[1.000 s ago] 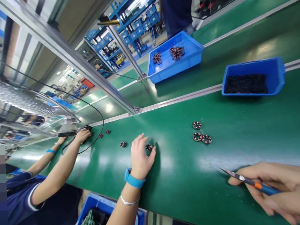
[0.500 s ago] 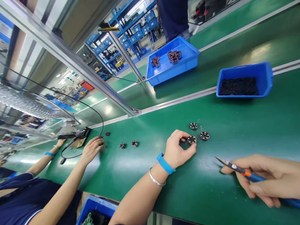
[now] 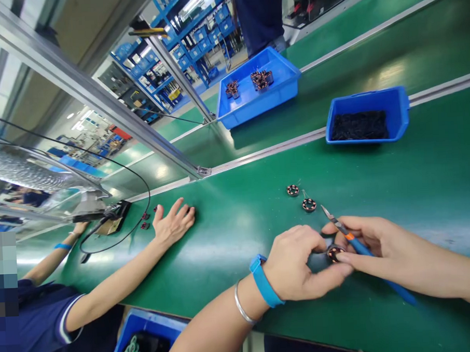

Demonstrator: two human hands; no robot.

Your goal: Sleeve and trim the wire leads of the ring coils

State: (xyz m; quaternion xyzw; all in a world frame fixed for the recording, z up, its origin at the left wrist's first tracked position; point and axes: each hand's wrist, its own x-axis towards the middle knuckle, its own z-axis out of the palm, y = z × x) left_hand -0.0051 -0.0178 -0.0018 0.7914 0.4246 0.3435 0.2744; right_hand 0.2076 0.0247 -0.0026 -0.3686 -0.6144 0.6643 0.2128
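Observation:
A small ring-shaped motor stator [image 3: 335, 253] with copper windings is between my two hands, just above the green bench. My left hand [image 3: 295, 261], wearing a blue wrist strap and a silver bangle, pinches it from the left. My right hand [image 3: 394, 254] is closed around pointed pliers [image 3: 359, 246] with blue and orange handles; the tips point up and left, away from the stator. The right thumb also presses on the stator's near side. Farther back lie two more stators, one [image 3: 309, 204] near the plier tips and another [image 3: 292, 190] behind it, with thin wire ends sticking out.
Beyond the metal rail, a blue tray [image 3: 261, 105] holds several stators. A blue bin [image 3: 368, 136] of black pieces stands at the right. On the left, a co-worker's hand [image 3: 173, 225] reaches over the bench near small wound parts [image 3: 145, 225] and a black cable.
My left hand has brought the stator nearer and to the right. My right hand has moved left with the pliers and now touches it. The co-worker's hand has shifted right, fingers spread.

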